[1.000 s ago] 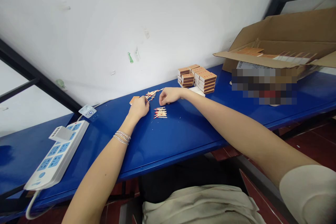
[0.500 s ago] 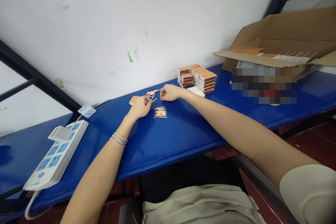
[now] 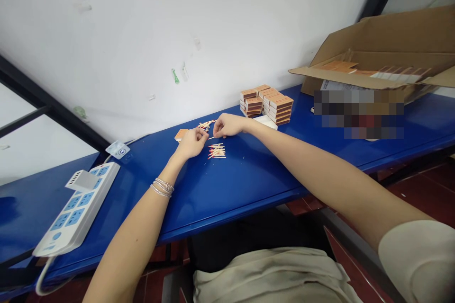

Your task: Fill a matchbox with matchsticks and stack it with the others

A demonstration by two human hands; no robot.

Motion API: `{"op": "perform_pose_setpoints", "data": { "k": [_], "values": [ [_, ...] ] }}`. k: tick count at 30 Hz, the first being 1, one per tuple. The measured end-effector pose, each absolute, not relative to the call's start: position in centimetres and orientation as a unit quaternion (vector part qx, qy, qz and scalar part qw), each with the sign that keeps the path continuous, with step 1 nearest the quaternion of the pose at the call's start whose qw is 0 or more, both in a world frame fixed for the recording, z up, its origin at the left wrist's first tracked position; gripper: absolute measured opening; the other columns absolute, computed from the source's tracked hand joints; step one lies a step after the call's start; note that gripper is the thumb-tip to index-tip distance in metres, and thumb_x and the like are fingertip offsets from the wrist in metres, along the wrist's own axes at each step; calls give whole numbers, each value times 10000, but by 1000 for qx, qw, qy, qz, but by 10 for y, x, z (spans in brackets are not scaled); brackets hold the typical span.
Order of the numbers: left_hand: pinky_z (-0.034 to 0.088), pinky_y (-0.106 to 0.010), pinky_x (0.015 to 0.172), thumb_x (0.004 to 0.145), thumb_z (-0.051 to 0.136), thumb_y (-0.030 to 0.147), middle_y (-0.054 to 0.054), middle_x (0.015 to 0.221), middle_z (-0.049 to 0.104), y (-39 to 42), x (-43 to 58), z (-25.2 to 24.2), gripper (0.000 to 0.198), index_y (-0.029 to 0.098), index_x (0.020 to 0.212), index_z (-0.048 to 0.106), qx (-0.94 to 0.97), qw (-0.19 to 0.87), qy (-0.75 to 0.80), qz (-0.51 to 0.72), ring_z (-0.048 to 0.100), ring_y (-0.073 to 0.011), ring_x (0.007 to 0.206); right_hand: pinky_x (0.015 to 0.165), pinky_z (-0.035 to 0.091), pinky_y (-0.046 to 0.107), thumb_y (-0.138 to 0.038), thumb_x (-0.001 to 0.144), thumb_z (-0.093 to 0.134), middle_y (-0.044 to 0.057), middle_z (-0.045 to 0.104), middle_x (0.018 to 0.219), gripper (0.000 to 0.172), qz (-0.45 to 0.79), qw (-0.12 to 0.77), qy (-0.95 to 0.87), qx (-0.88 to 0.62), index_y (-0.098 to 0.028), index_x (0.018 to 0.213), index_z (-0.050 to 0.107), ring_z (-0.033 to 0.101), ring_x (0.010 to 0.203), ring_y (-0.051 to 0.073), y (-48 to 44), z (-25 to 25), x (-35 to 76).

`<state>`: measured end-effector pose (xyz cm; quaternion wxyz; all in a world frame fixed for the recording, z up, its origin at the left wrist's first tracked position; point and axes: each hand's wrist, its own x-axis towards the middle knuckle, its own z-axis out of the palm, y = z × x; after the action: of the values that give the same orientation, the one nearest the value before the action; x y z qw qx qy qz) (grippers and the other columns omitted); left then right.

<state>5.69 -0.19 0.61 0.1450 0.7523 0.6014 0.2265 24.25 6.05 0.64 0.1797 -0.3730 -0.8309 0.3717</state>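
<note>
Pinched fingers of my left hand [image 3: 194, 143] hold a single match [image 3: 211, 138], which points toward my right hand [image 3: 229, 125]. My right hand is closed in a pinch at the other end of this match; its exact contact is too small to make out. Below the hands, on the blue table, lies a pile of matches [image 3: 217, 151] with red heads mostly to the left. A looser heap of matches [image 3: 205, 126] lies behind, between the hands. An orange matchbox [image 3: 181, 134] is partly covered by my left hand.
Stacks of matchboxes [image 3: 272, 100] stand by the wall, with a white tray-like piece [image 3: 267, 122] in front, partly behind my right forearm. An open cardboard box [image 3: 384, 52] sits at the right. A power strip [image 3: 80, 213] lies at the left of the blue table [image 3: 231, 189].
My right hand has moved slightly left, to the free end of the match in my left hand. The gap between the hands has narrowed. Both piles look the same.
</note>
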Motion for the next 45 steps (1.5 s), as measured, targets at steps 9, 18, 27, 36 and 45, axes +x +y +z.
{"op": "perform_pose_setpoints", "data": {
  "k": [9, 18, 27, 36, 45],
  "values": [
    [454, -362, 886, 862, 487, 290, -165, 997, 696, 4, 46, 1, 330, 124, 1099, 646, 746, -44, 658, 98, 615, -290, 1036, 532, 409, 202, -207, 672, 683, 9, 700, 681, 129, 339, 148, -847, -382, -158, 769, 754, 560, 569, 106, 64, 3, 242],
    [453, -377, 912, 874, 477, 289, -170, 1026, 685, 5, 50, -2, 283, 140, 1066, 624, 730, -61, 674, 96, 614, -288, 1045, 643, 430, 189, -116, 685, 648, 33, 737, 851, 237, 222, 171, -870, -405, -153, 896, 748, 634, 734, 134, 51, 3, 233],
    [461, -385, 903, 858, 478, 250, -164, 959, 695, 5, 49, 0, 208, 155, 937, 645, 740, -49, 664, 98, 626, -292, 1002, 821, 413, 277, -199, 835, 557, 86, 692, 1025, 310, 108, 220, -891, -382, -201, 1111, 699, 607, 945, 211, 55, -18, 217],
    [472, -381, 894, 854, 450, 217, -169, 905, 697, 4, 46, 3, 210, 148, 838, 648, 750, -37, 655, 85, 639, -287, 968, 743, 409, 251, -203, 806, 582, 83, 697, 956, 182, 107, 230, -878, -407, -164, 920, 719, 610, 837, 180, 65, -21, 222],
    [487, -357, 843, 857, 461, 233, -146, 954, 696, -3, 47, 10, 188, 157, 861, 633, 730, -28, 676, 96, 648, -271, 926, 630, 424, 207, -155, 726, 618, 45, 731, 807, 145, 211, 207, -848, -440, -147, 812, 735, 634, 722, 148, 64, 0, 238]
  ]
}}
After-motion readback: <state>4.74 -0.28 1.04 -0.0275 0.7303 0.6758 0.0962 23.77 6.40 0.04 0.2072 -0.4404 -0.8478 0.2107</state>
